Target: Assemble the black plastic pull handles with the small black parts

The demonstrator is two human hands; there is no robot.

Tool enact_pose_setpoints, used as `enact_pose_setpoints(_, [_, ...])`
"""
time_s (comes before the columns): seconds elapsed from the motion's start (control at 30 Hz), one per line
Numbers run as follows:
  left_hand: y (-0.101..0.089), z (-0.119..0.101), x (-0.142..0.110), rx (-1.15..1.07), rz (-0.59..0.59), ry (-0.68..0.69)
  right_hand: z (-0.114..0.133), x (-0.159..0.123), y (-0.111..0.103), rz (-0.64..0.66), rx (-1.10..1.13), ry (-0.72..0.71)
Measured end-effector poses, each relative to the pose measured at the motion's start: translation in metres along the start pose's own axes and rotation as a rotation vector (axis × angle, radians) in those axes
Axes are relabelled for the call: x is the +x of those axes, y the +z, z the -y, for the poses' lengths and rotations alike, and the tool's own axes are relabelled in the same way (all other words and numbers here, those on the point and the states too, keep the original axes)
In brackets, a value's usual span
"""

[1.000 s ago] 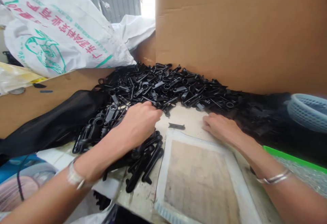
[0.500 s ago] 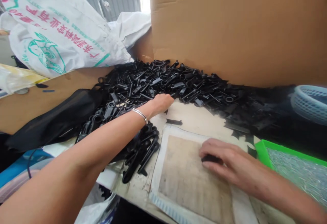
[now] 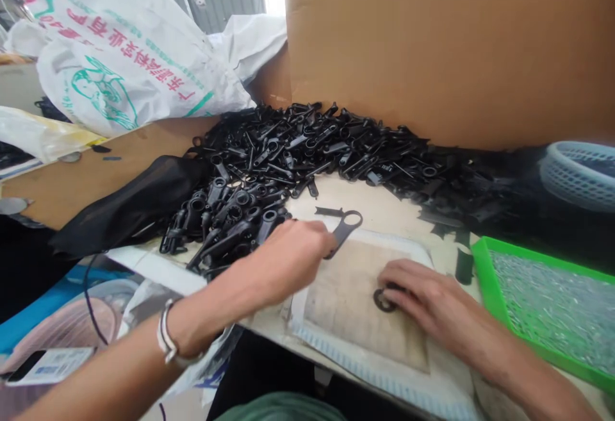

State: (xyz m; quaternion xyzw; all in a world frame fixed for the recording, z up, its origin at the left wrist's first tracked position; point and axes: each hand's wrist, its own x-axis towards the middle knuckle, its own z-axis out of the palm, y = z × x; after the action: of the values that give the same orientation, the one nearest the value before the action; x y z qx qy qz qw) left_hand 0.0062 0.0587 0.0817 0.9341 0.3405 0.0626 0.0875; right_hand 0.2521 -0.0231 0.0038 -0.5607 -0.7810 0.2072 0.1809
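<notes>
My left hand (image 3: 298, 251) pinches a flat black plastic part with a ring at its end (image 3: 342, 232), held over the far left edge of a worn board (image 3: 355, 299). Above that board, my right hand (image 3: 423, 289) is closed on a black piece with a round, ring-like end (image 3: 384, 300); the rest of this piece is hidden by the fingers. Just behind the held ring part lies a single thin black piece (image 3: 328, 211) on the table. A large heap of black plastic parts (image 3: 298, 145), many with ring ends, spreads behind and left of my left hand.
To the right stands a green tray (image 3: 487, 280) of small shiny metal pieces. A light blue basket (image 3: 576, 177) sits behind it among flat black pieces. Tall cardboard (image 3: 432, 49) rises at the back, and a printed white sack (image 3: 134, 56) at the left.
My left hand has drawn back from the heap towards me, bringing a ring-ended black part. My right hand stays over the board, and more of its round piece shows.
</notes>
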Motion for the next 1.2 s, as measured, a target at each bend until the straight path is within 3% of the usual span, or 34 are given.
enact_pose_setpoints(0.17, [0.051, -0.019, -0.040, 0.103, 0.070, -0.019, -0.013, -0.016, -0.013, -0.283, -0.072, 0.183])
enact_pose_setpoints(0.27, [0.061, -0.022, -0.040, -0.034, 0.098, -0.055, -0.014, -0.028, -0.016, -0.359, -0.109, 0.344])
enact_pose_setpoints(0.33, [0.062, -0.025, -0.031, -0.090, 0.073, -0.195, -0.009, -0.032, -0.015, -0.387, -0.114, 0.364])
enact_pose_setpoints(0.43, [0.062, -0.029, -0.014, -0.067, 0.061, -0.386, 0.003, -0.030, -0.007, -0.325, -0.110, 0.224])
enact_pose_setpoints(0.57, [0.067, -0.025, 0.001, -0.074, 0.075, -0.398, 0.003, -0.021, 0.002, -0.157, -0.088, 0.105])
enact_pose_setpoints(0.77, [0.070, -0.018, 0.004, -0.187, 0.083, -0.366, -0.024, -0.018, 0.001, -0.153, 0.128, 0.358])
enact_pose_setpoints(0.93, [0.072, -0.025, 0.001, -0.317, 0.037, -0.343, -0.026, -0.015, 0.002, -0.218, -0.074, 0.283])
enact_pose_setpoints(1.07, [0.073, -0.026, -0.006, -0.432, -0.004, -0.324, -0.021, -0.016, 0.001, -0.164, -0.134, 0.193])
enact_pose_setpoints(1.13, [0.076, -0.024, -0.009, -0.595, -0.042, -0.330, -0.021, -0.018, 0.001, -0.141, -0.225, 0.140])
enact_pose_setpoints(1.2, [0.080, -0.022, -0.011, -0.902, -0.081, -0.333, -0.024, -0.019, 0.003, -0.147, -0.339, 0.130])
